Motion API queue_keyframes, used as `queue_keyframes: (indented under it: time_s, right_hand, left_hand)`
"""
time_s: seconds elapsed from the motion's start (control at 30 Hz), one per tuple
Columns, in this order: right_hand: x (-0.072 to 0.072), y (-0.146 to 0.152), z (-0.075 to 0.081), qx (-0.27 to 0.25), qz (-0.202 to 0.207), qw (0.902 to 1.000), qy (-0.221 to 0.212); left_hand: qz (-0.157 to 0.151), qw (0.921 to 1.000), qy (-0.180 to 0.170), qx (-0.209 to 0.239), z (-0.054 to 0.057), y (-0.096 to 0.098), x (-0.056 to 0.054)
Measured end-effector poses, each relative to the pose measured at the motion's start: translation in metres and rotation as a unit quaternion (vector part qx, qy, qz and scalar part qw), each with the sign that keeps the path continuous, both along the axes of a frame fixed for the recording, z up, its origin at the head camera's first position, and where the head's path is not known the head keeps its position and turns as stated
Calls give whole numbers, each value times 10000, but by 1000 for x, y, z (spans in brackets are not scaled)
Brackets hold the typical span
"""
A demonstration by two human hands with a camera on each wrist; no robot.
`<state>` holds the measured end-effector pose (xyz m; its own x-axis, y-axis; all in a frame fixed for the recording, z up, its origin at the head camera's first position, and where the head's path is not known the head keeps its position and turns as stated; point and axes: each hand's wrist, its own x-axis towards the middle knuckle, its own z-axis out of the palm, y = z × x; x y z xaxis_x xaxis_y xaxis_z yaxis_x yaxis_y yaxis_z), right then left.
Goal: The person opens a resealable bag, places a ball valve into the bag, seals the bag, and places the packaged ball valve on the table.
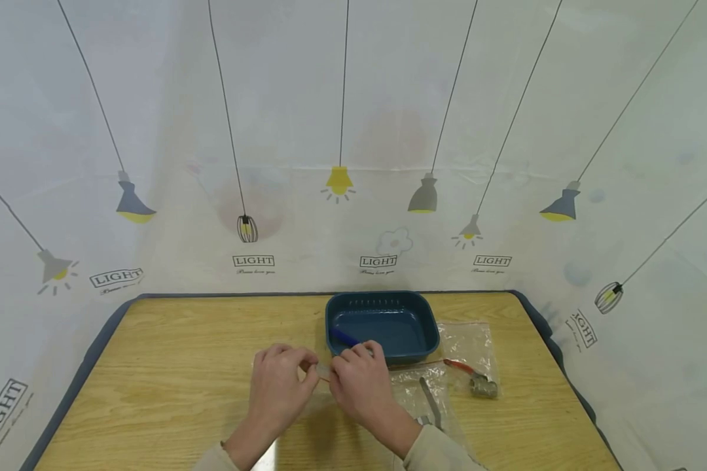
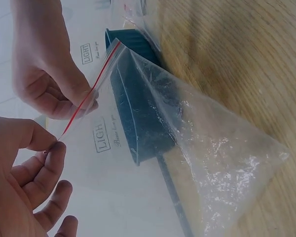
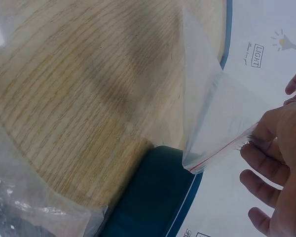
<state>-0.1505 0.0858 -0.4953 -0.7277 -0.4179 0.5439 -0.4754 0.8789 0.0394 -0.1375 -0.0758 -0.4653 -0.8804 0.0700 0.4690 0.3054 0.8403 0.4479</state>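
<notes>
A clear zip bag [image 2: 207, 133] with a red line along its top hangs between my hands above the table. My left hand [image 1: 283, 383] pinches one end of the bag's top edge between thumb and forefinger; in the left wrist view its other fingers are loosely bent. Further along the same edge, my right hand [image 1: 362, 383] pinches the bag with thumb and forefinger. In the right wrist view, the bag's far corner with the red line [image 3: 207, 162] sticks out past the right fingers. The head view shows little of the bag, mostly hidden by the hands.
Behind the right hand stands a dark blue tray [image 1: 433, 327] with a blue stick-like thing [image 1: 344, 337] in it. To the right, a red-handled metal valve [image 1: 482, 384] and a grey metal bar [image 1: 430, 402] lie with clear bags [image 1: 471, 337] on the wooden table [image 1: 171, 366].
</notes>
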Motion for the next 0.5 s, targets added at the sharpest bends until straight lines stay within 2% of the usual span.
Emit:
queue_keyframes:
  time_s: [0.5]
  right_hand:
    - [-2, 7, -3, 63, -16, 9999, -101]
  left_hand:
    - [32, 9995, -268, 188, 5, -6, -1]
